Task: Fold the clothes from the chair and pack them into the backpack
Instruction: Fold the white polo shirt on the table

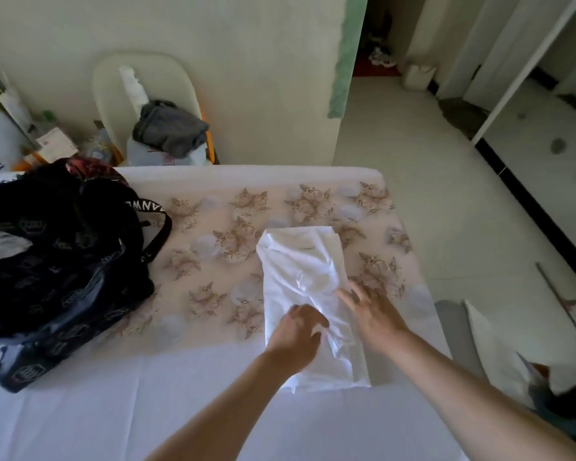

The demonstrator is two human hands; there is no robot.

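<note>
A white garment (305, 267) lies folded into a long strip on the bed, right of centre. My left hand (296, 331) grips a bunch of its cloth near the lower middle. My right hand (371, 311) rests on the garment's right edge with fingers spread and straight. The dark backpack (64, 261) with a crown pattern lies open on the left of the bed, something white showing inside it. A cream chair (113, 81) stands behind the bed by the wall, holding a grey garment (172, 129) on top of a pale one.
The bed has a floral sheet (233, 234) at its far end and a plain white sheet (113, 410) near me. Clutter (47, 144) stands left of the chair. Tiled floor (429, 181) and a doorway lie to the right.
</note>
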